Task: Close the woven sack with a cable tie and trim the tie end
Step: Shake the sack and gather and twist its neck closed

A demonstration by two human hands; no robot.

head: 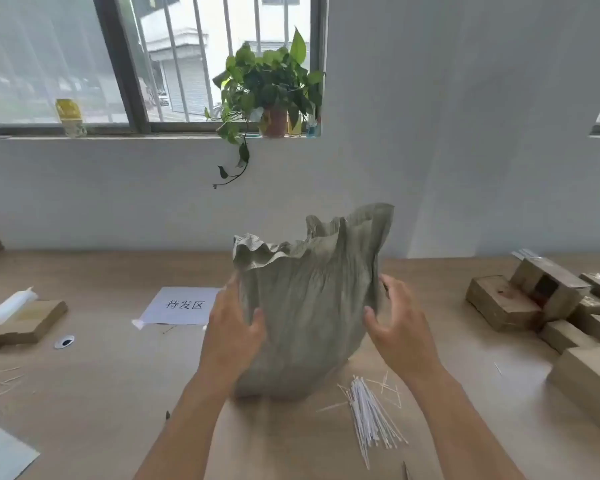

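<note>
The pale wooden tabletop point(118, 393) carries one crumpled grey-green woven sack point(309, 306), standing upright at its middle with its ruffled mouth wide open. To the right lies a heap of brown cardboard boxes point(534, 306), too overlapped to count. Both bare hands flank the sack. The left hand point(234, 327) presses its palm to the sack's left side, fingers point(231, 289) spread and loosely curved, thumb on the front. The right hand point(400, 323) cups the right edge, fingers apart, not clamped. One white paper sheet with printed characters point(182, 306) lies left of the sack. A bundle of thin white cable ties point(369, 420), too many to count, lies near the sack's base at right.
</note>
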